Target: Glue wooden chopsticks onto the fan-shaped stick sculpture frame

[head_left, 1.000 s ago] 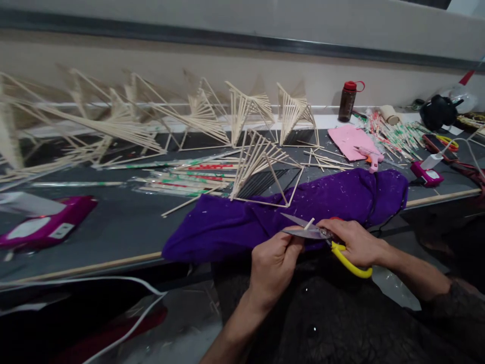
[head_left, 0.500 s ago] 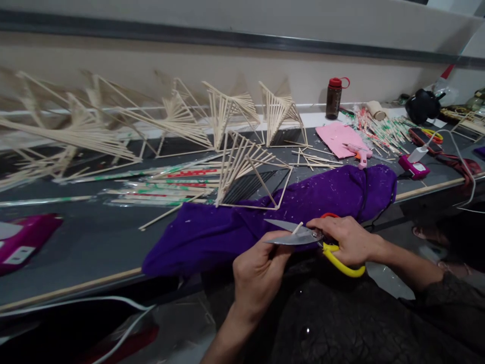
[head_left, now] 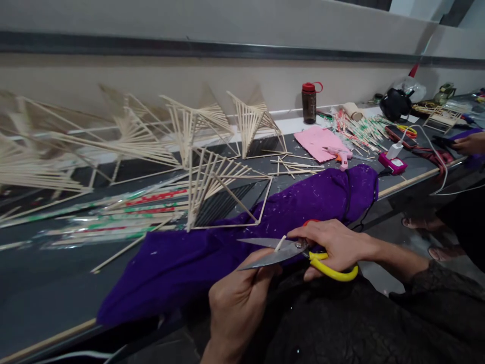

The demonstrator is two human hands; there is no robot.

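My right hand is wrapped round the yellow and red handles of the scissors. The blades point left and stand apart, with the pale tip of a wooden stick between them. My left hand is closed on that stick just below the blades; most of the stick is hidden. Beneath the scissors a purple cloth lies along the table's front edge. A frame of glued sticks stands at the cloth's back edge.
More stick frames line the wall. Wrapped sticks lie at left. A red-capped bottle, pink sheet, pink glue gun and magenta power block are at right. Another person's hand shows at the right edge.
The view has turned right, so the table items appear further left. Another person's hand has come into view. Both my hands keep their holds on the stick and scissors.
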